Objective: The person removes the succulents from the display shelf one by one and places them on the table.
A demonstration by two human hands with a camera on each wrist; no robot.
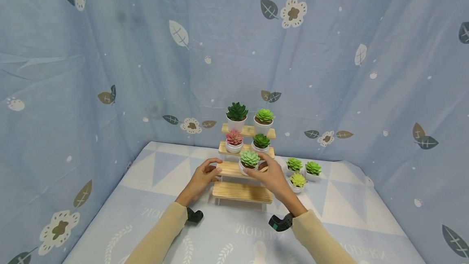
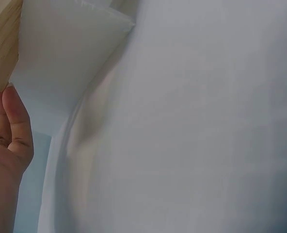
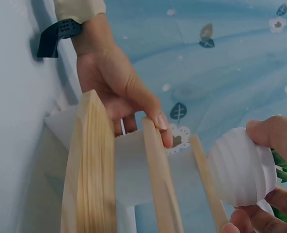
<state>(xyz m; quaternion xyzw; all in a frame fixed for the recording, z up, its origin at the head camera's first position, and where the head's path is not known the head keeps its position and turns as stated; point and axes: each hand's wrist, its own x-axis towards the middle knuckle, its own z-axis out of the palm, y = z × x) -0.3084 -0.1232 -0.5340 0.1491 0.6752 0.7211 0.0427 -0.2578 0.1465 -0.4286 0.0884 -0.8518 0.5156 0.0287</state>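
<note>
A tiered plant stand (image 1: 242, 192) with wooden boards and white supports is before me. My left hand (image 1: 204, 175) pinches the left end of its second board from the bottom (image 3: 161, 179), thumb and fingertips at the edge. My right hand (image 1: 272, 174) holds a potted succulent (image 1: 249, 159), pale green in a white ribbed pot (image 3: 241, 167), close over that same board. Behind it, a red succulent (image 1: 234, 141) and a dark green one (image 1: 261, 142) sit on the board above. On the top board are a deep green succulent (image 1: 236, 116) and a bright green one (image 1: 264, 121).
To the right of the stand, three more potted succulents, among them a yellow-green one (image 1: 297, 181), are grouped on the patterned tablecloth (image 1: 340, 199). A blue printed curtain (image 1: 234, 52) hangs behind and along both sides of the table.
</note>
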